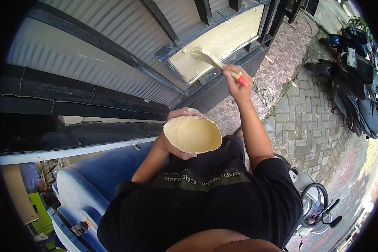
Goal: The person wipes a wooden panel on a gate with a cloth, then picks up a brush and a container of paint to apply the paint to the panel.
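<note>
My right hand (238, 80) is closed round the handle of a paintbrush (214, 62), whose handle has a red end. The paint-coated bristles are against the left part of a cream panel (227, 35) set in a dark frame, touching it as far as I can tell. Bolt heads show near the panel's corners. In front of my chest, my left hand (185, 112) grips a cut-open container (193, 134) from its side and underneath. Cream paint coats the inside of that container, and my palm is hidden behind it.
Dark metal bars (101, 42) cross a corrugated sheet on the left. Below them stands a large blue object (88, 189). Several parked motorbikes (353, 75) line the right side of the paving (298, 109). A crumpled rag (263, 92) lies on the tiled strip. A scooter (313, 197) stands behind my right arm.
</note>
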Action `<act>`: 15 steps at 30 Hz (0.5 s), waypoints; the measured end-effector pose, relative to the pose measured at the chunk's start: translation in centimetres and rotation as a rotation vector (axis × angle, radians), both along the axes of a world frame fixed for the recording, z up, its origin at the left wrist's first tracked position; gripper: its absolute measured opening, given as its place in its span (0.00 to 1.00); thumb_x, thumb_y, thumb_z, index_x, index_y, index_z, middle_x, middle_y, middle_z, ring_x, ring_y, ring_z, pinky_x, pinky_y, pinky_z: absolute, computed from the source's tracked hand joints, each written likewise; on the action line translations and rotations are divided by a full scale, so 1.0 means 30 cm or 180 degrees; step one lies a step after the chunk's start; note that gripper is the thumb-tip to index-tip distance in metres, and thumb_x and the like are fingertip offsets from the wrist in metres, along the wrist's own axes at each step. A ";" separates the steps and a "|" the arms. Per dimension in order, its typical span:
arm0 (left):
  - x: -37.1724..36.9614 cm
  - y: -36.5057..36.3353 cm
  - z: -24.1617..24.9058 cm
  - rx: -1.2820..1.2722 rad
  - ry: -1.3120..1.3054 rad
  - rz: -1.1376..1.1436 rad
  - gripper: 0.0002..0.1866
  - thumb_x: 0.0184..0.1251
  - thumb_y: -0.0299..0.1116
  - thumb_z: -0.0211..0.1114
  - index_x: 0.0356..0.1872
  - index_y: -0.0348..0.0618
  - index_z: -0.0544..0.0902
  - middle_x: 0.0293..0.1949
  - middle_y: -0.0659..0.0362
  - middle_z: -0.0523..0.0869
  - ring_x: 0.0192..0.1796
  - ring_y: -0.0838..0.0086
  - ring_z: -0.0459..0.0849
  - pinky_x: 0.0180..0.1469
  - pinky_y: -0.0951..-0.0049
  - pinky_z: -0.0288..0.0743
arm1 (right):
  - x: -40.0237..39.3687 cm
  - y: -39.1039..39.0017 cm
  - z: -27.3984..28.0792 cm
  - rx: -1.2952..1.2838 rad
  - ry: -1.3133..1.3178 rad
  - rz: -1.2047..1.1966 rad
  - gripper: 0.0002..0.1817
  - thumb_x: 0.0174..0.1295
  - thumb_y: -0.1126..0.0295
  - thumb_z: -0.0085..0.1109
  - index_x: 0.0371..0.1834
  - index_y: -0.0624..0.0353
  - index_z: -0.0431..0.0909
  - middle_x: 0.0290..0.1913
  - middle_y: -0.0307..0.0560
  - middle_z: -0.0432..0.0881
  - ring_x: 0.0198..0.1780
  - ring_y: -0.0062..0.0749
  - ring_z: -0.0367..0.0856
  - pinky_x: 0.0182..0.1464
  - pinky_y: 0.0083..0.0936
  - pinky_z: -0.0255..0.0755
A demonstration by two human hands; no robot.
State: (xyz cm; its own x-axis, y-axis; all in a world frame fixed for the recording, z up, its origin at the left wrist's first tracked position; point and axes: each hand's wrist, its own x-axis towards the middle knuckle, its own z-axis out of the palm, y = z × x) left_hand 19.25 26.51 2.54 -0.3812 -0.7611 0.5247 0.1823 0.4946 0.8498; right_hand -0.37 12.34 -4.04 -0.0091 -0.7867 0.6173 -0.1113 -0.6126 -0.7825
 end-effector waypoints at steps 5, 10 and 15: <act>0.038 0.019 0.000 -0.0063 0.0093 0.0079 0.52 0.34 0.35 0.81 0.63 0.46 0.58 0.54 0.46 0.74 0.56 0.53 0.77 0.55 0.53 0.74 | -0.069 -0.091 -0.060 -0.0109 -0.1307 -0.0535 0.07 0.64 0.77 0.58 0.43 0.67 0.79 0.37 0.47 0.83 0.36 0.29 0.83 0.39 0.20 0.75; 0.053 0.035 -0.027 0.0053 0.0230 0.0095 0.53 0.32 0.33 0.81 0.64 0.45 0.58 0.55 0.48 0.75 0.58 0.56 0.76 0.57 0.56 0.71 | 0.079 0.007 0.033 -0.0539 0.0079 -0.0956 0.09 0.58 0.79 0.62 0.42 0.65 0.78 0.36 0.55 0.83 0.35 0.42 0.83 0.39 0.28 0.75; 0.057 0.013 -0.025 -0.0022 0.0057 0.0094 0.52 0.31 0.35 0.82 0.63 0.43 0.60 0.54 0.48 0.75 0.58 0.58 0.76 0.57 0.58 0.71 | 0.137 0.157 0.015 -0.0361 0.0049 0.0037 0.10 0.55 0.80 0.63 0.41 0.65 0.79 0.39 0.56 0.84 0.40 0.43 0.85 0.41 0.28 0.78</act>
State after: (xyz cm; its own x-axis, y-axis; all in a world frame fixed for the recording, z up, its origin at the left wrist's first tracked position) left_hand 20.95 26.91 1.79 -0.3492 -0.7682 0.5366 0.1828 0.5058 0.8431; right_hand 3.74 17.04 -3.57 0.0097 -0.7118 0.7023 -0.1152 -0.6985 -0.7063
